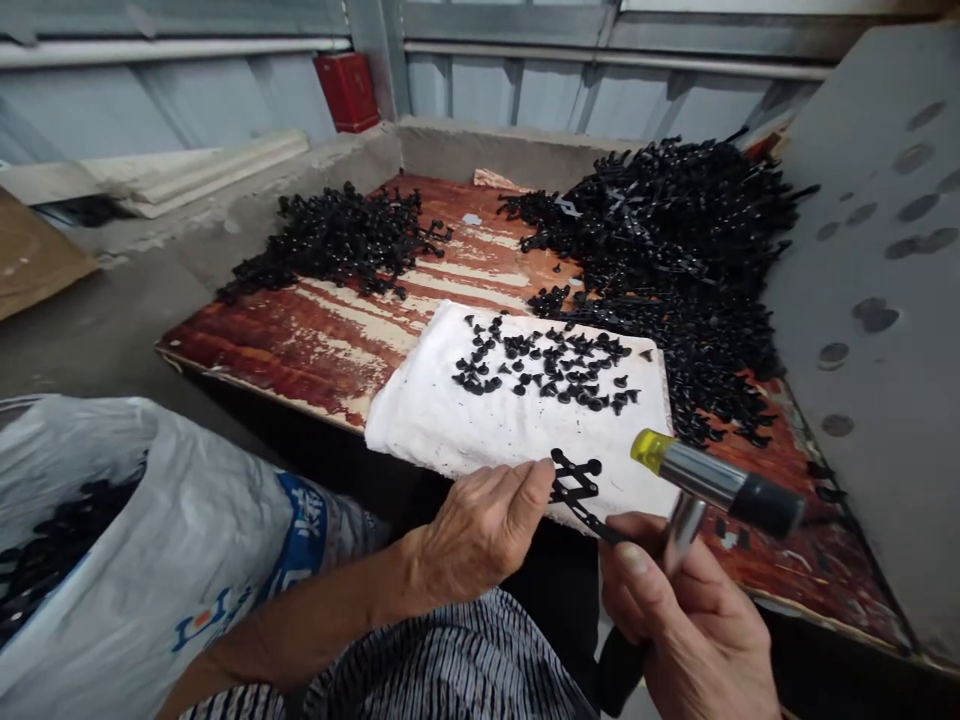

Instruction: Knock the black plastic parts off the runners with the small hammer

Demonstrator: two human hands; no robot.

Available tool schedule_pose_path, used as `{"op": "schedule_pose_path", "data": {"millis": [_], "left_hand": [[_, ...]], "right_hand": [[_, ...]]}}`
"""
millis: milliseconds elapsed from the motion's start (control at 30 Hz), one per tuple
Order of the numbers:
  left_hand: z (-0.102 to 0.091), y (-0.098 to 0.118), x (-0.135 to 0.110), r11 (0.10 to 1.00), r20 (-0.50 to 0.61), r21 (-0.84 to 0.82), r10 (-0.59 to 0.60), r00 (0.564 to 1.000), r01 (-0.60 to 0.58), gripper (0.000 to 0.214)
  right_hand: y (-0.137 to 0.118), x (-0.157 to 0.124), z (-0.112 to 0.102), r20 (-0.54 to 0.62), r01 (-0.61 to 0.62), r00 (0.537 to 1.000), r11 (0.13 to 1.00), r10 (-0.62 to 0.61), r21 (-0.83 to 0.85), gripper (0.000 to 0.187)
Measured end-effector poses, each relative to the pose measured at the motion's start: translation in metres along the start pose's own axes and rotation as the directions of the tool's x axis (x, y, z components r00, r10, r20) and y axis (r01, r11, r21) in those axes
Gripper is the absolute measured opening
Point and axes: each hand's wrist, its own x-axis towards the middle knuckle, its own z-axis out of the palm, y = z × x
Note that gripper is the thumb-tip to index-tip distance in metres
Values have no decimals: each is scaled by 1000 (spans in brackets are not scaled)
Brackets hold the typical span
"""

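Observation:
My left hand (480,530) pinches a black plastic runner (576,490) with moulded studs still attached, holding it over the edge of a folded white cloth (435,420). My right hand (679,625) grips the metal handle of a small soft-faced hammer (712,478), which has a yellow tip on one end and a black one on the other. The hammer head hangs just right of the runner, with a small gap between them. Several loose black studs (547,360) lie scattered on the cloth, beyond both hands.
A worn red-brown board (300,345) carries two large heaps of black plastic runners (660,240) (337,240). A grey panel with round marks (870,260) rises at the right. A white woven sack (142,510) holding black pieces sits at my lower left.

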Motion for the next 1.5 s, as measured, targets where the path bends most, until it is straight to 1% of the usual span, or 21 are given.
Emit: {"op": "schedule_pose_path", "data": {"millis": [100,167,200,233,300,367,400,433,467,500,600,700,767,867,967,1033,1100,1167,1267,1400,1500], "left_hand": [[-4,-1,-9,994,0,-91,-68,998,67,40],[-12,-1,-12,937,110,-246,-226,968,247,40],[-17,-1,-12,862,211,-334,-325,922,381,40],[-23,-3,-10,749,334,-409,-409,849,521,39],[-36,-9,-4,473,573,-486,-462,677,735,37],[-47,-21,5,251,734,-483,-407,544,839,36],[-51,-27,10,182,781,-463,-378,497,867,36],[-53,-34,15,136,815,-443,-352,461,886,37],[-54,-39,18,101,833,-435,-331,443,895,40],[-54,-44,21,71,843,-437,-314,436,897,42],[-47,-49,24,-28,846,-477,-284,450,879,47],[-39,-48,22,-134,840,-504,-303,449,853,47],[-37,-50,21,-172,828,-523,-334,450,835,47],[-43,-62,24,-131,806,-529,-387,448,839,43],[-52,-78,31,-70,799,-502,-419,431,862,36],[-56,-87,37,-70,797,-499,-428,426,864,31],[-56,-90,40,-83,789,-509,-444,425,857,27],[-55,-89,40,-95,776,-526,-461,431,845,25],[-54,-84,37,-110,757,-550,-486,438,828,23],[-55,-82,33,-134,782,-507,-487,389,851,21],[-57,-83,31,-157,797,-498,-471,378,853,32]], "right_hand": [[4,1,9,-58,-69,996,994,74,80,28],[5,3,14,-47,-97,994,988,103,120,30],[5,5,16,-39,-102,993,986,108,132,31],[5,6,18,-31,-99,994,986,104,134,31],[6,9,20,-24,-76,997,993,79,95,28],[7,9,22,3,-43,999,999,43,22,26],[6,8,24,23,-31,999,999,32,-13,25],[6,7,26,33,-23,999,999,25,-39,24],[5,6,29,34,-17,999,998,19,-55,23],[4,4,33,31,-14,999,998,16,-62,21],[0,0,45,26,-11,1000,998,12,-54,19],[1,1,51,77,-29,996,998,34,-56,19],[4,5,51,112,-46,992,997,54,-69,21],[7,18,45,197,-31,979,994,50,-101,27],[0,34,42,287,75,958,984,-26,-161,29],[-11,44,44,334,152,939,968,-78,-201,27],[-22,50,48,392,175,917,960,-77,-220,24],[-29,53,53,408,164,911,963,-64,-216,23],[-26,52,58,363,100,931,979,-28,-179,23],[-14,49,61,347,23,937,989,29,-146,22],[-9,45,64,412,36,911,989,26,-143,24]]}}
